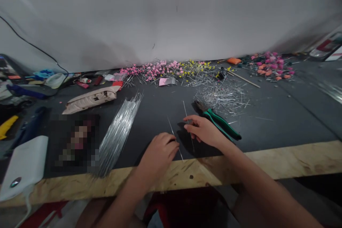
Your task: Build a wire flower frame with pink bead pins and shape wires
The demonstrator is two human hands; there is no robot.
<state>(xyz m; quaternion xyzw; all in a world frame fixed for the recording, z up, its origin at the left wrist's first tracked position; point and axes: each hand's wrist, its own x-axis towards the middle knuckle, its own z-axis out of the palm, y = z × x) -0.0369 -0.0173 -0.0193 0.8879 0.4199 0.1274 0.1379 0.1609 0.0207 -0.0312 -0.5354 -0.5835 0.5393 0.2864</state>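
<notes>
Near the front edge of the dark tabletop, my left hand pinches a thin straight wire that slants away from me. To its right, my right hand holds a second thin wire between thumb and fingers, nearly parallel to the first. The two hands are close but apart. Pliers with green handles lie just beyond my right hand. A bundle of long silvery wires rests to the left of my left hand. Behind the pliers is a loose heap of short cut wires.
Along the wall lie pink flower-tipped wires, yellow-tipped ones and a pink-and-orange bunch. A beige wrapped roll and a white power bank with a cable are at left. A wooden stick lies behind the cut wires.
</notes>
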